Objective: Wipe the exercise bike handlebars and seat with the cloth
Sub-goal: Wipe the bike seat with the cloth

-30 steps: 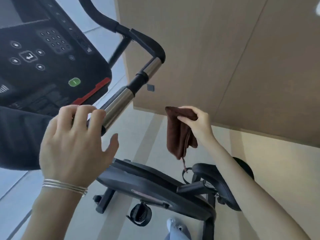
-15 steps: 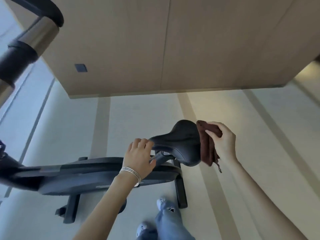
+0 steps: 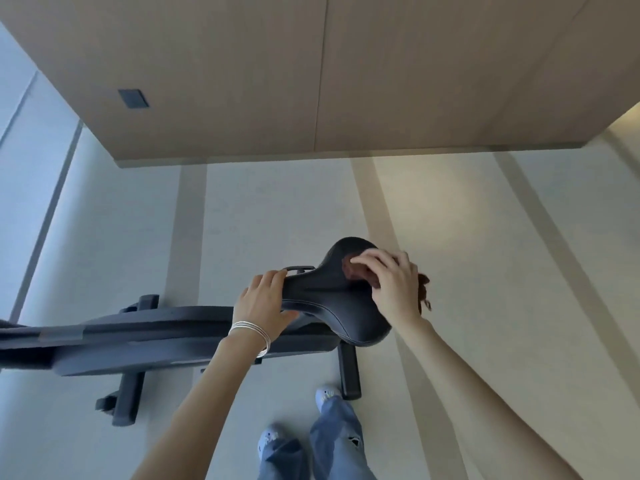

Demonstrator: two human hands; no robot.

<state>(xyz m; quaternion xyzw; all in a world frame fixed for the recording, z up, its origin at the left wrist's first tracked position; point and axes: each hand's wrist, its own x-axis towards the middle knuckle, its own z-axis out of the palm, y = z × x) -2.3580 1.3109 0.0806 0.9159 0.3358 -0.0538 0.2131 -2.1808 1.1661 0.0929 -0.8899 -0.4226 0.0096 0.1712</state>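
I'm on the seat (image 3: 332,299) now, and I judge the best way is to keep my left hand (image 3: 265,303) clamped round its narrow nose so it can't swivel, while I drag the cloth (image 3: 356,271) in long overlapping passes from the wide rear toward the nose, then down the side edges. My right hand (image 3: 394,285) lies palm-down on the seat's wide back part, fingers curled over the bunched brown cloth and pressing it flat, wrist raised, forearm reaching in from the lower right.

My one head camera looks steeply down from close above my hands, facing the bike seat (image 3: 341,303), the floor (image 3: 450,237) and my shoes (image 3: 327,393).
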